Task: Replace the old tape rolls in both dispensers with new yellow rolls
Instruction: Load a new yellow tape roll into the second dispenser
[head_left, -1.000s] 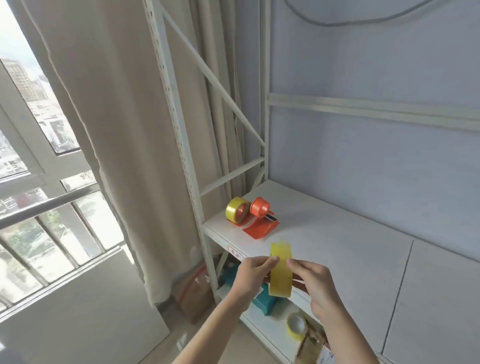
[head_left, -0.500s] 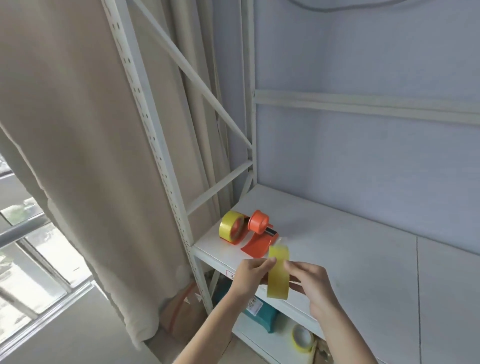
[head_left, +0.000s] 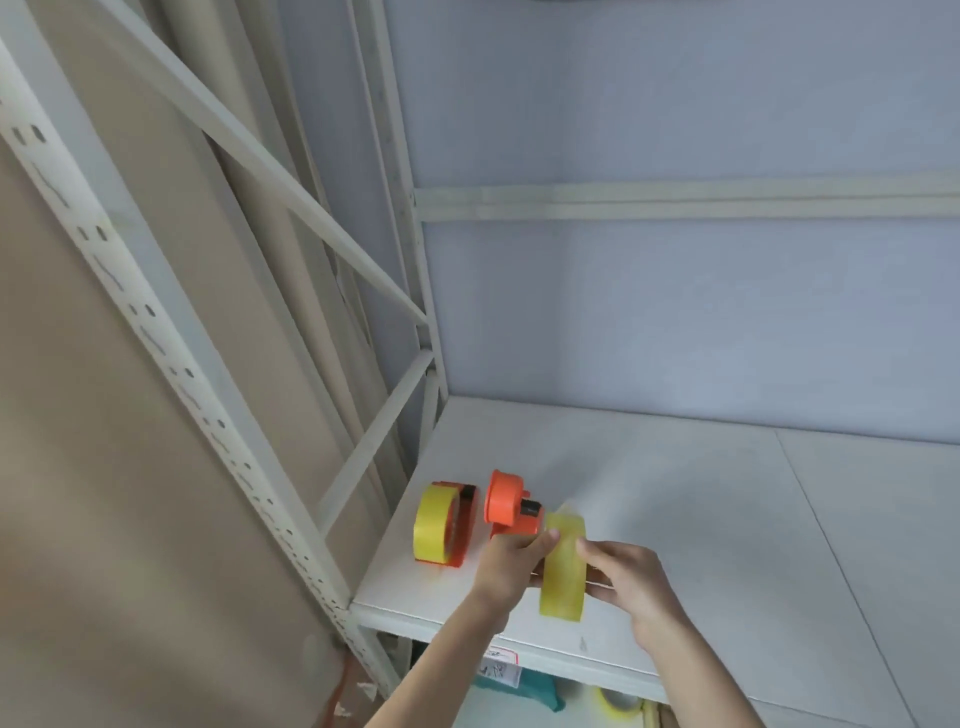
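we are pinching the yellow roll (head_left: 562, 566) between left hand (head_left: 511, 561) and right hand (head_left: 631, 584), and judging it should be squared to the empty dispenser (head_left: 511, 506) hub before seating.

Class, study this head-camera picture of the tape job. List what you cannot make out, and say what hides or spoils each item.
- Orange dispenser, head view: its base is hidden behind the left hand.
- Yellow roll: motion blur, and its core is unseen because it is edge-on.
- Label on the shelf edge: too small and part-covered by the forearm.
- Right hand: fingertips behind the roll.
- Lower-shelf items: cut off by the bottom edge.
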